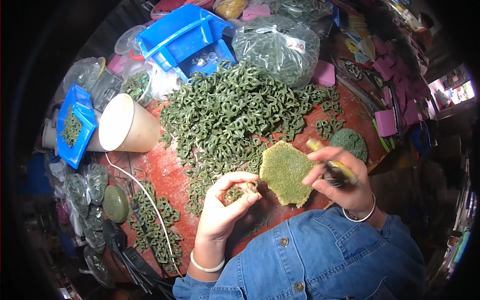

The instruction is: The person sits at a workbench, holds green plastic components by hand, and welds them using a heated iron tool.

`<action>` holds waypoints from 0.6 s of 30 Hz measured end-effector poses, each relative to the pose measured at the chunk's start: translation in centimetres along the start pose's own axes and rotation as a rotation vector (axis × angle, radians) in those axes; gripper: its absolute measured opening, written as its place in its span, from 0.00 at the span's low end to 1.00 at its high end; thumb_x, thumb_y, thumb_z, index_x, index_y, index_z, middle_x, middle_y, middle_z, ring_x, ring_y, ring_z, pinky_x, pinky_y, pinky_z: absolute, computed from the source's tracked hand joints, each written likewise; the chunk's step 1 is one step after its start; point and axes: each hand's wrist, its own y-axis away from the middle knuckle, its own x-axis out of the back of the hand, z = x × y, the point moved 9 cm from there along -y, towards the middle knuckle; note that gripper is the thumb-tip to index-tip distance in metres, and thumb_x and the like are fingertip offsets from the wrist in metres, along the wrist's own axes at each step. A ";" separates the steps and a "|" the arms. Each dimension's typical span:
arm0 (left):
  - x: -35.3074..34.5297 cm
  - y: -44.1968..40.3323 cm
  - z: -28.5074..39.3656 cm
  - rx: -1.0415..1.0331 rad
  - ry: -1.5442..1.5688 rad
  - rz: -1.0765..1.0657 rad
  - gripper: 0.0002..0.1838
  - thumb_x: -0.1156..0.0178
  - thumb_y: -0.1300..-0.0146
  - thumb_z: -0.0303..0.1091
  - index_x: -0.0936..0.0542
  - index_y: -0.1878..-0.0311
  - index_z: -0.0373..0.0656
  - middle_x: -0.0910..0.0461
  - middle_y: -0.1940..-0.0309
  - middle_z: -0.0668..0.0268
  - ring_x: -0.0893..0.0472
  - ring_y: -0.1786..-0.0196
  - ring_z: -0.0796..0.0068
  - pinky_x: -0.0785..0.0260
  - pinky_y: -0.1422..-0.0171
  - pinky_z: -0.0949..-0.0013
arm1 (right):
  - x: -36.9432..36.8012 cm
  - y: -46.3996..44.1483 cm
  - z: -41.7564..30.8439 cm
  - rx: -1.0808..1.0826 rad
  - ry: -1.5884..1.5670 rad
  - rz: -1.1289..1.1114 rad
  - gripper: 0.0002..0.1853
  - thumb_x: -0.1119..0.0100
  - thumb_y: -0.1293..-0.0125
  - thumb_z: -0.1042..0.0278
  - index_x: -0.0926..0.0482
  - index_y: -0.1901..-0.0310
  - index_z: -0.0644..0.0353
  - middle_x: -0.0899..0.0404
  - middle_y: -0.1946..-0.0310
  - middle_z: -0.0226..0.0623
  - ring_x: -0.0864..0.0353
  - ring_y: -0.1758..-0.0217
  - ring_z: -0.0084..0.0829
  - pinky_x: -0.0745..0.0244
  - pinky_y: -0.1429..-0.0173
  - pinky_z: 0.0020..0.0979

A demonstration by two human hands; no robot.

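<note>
My left hand [223, 207] pinches a small green piece [254, 188] between thumb and fingertips, just left of a rough yellow-green pad [286, 173]. My right hand [345, 181] is closed around a yellow and black tool [340, 172] at the pad's right edge; its fingers partly hide the tool, which is somewhat blurred. Beyond both hands, a large heap of green looped wax-like pieces [235, 110] spreads over the red tabletop [172, 200]. A round dark green pad [349, 145] lies behind my right hand.
Blue bins [185, 37] stand at the back, beside a clear bag [275, 50] of green pieces. A white bucket [129, 124] leans at the left near a blue tray [77, 122]. A white cable [145, 192] crosses the left side. Pink blocks [385, 123] are at the right.
</note>
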 end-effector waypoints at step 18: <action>-0.1 0.1 -0.1 -0.017 0.015 -0.020 0.14 0.27 0.40 0.21 0.20 0.53 0.40 0.19 0.61 0.70 0.21 0.57 0.81 0.27 0.48 0.74 | -4.6 -1.7 -1.9 0.218 0.124 -0.224 0.15 0.34 0.40 0.82 0.13 0.50 0.62 0.10 0.55 0.39 0.14 0.56 0.36 0.20 0.51 0.35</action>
